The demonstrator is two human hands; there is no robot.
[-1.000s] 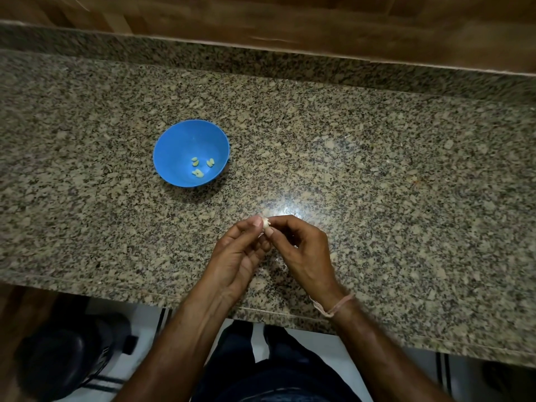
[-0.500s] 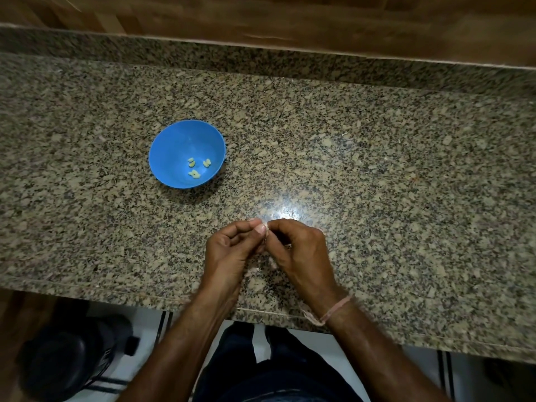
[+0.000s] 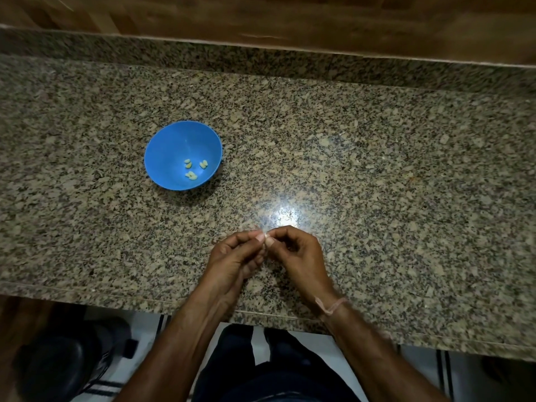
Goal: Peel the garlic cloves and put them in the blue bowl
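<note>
Inspecting hold: garlic clove (image 3: pixel 264 236) sits pinched btwn both hands, low over the worktop (image 3: pixel 377 175) near its front edge. Left hand (image 3: pixel 235 256) and right hand (image 3: pixel 295 253) meet tip to tip. On each, thumb and forefinger are closed onto the clove, and the remaining fingers (image 3: pixel 251 258) are curled in, holding nothing else. Only a pale sliver of clove shows btwn the tips. I cannot tell its long axis, nor how much skin is on.

Key relation: blue bowl (image 3: pixel 162 140) lies away from me and to the left of the pinch, well apart from it, w/ the left hand nearer. Peeled cloves (image 3: pixel 191 169) lie on the bowl floor, several, exact no. unclear.

Judgement: peeling step in hand, drop not yet due. Once the clove is bare, the left hand has the shorter carry. Risk: a small, slick clove may slip from the tips onto the speckled worktop, where it would be hard to spot.
</note>
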